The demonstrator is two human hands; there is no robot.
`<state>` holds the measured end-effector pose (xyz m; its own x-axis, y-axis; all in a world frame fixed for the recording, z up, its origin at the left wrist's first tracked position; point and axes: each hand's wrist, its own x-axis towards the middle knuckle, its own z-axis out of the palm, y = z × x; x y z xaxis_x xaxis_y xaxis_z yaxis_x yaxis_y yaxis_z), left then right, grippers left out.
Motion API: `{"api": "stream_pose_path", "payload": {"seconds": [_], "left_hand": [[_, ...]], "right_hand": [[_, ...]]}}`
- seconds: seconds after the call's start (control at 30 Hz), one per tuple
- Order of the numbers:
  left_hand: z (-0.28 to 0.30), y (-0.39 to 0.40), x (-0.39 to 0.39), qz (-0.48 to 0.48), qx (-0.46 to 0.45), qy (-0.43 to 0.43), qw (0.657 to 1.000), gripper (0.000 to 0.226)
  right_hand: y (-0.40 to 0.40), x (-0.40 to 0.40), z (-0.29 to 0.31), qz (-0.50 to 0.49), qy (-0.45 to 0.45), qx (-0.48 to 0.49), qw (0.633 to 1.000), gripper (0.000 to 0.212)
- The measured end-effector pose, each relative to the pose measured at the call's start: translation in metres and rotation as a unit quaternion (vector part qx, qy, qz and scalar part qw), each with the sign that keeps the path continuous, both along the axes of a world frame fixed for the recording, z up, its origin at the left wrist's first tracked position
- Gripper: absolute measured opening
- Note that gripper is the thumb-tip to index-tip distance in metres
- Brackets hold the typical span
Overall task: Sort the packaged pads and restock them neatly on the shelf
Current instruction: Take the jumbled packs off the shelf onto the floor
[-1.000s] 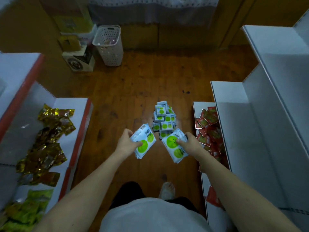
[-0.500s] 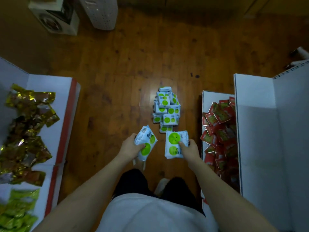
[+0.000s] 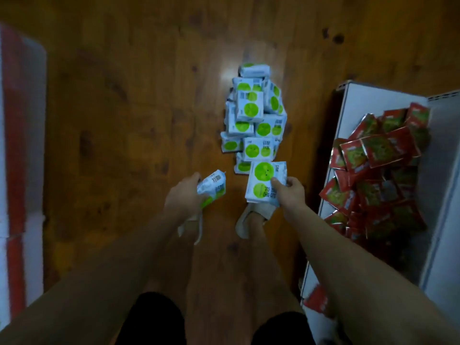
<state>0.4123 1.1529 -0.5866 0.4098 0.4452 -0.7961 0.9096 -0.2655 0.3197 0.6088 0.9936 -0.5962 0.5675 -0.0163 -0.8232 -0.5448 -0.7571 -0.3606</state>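
Note:
A pile of white pad packs with green circles (image 3: 254, 115) lies on the wooden floor ahead of me. My left hand (image 3: 184, 195) grips one such pack (image 3: 213, 186), held edge-on and tilted. My right hand (image 3: 290, 192) holds another pad pack (image 3: 263, 181) flat, its green circles facing up, just at the near end of the pile. Both hands hover above the floor, over my feet.
A white shelf (image 3: 348, 100) on the right holds a heap of red sachets (image 3: 378, 165). A white shelf with a red edge (image 3: 17, 145) stands at the left. My light shoes (image 3: 249, 217) stand on the floor (image 3: 124, 95) below the hands.
The view has tilted down and closer to the floor. Both hands have lowered toward the pile, each keeping its pack; the left pack has turned more edge-on.

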Motion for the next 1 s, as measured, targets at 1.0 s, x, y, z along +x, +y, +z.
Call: {"api": "stream_pose_path", "payload": {"seconds": [1.0], "left_hand": [[-0.187,0.016,0.131,0.020,0.008,-0.052,0.998,0.066]], "right_hand": [[0.043,0.114,-0.180,0.119,-0.047,-0.013,0.992,0.035]]}}
